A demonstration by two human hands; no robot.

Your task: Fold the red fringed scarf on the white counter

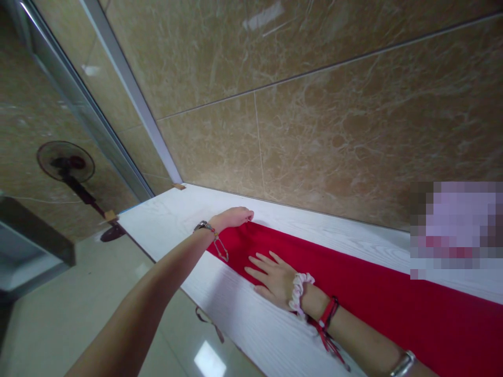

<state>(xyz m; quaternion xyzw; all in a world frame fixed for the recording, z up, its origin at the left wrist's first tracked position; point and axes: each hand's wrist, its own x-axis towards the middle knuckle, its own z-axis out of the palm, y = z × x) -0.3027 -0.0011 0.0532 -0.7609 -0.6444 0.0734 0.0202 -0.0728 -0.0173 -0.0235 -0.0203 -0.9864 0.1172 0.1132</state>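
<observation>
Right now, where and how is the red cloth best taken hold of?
Probably pinch the red cloth at its far corner by the left hand, coming from the wall: it lies nearly flat, so an edge suits best, and the right hand covers part of the opposite edge.

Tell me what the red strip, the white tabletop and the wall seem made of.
Red strip: probably fabric, matte; it lies thin and flat, with faint ripples near the left hand.
White tabletop: wood or wood-look laminate; fine grain lines show.
Wall: polished tile, stone or ceramic unclear; veining, joints and reflections show.
</observation>
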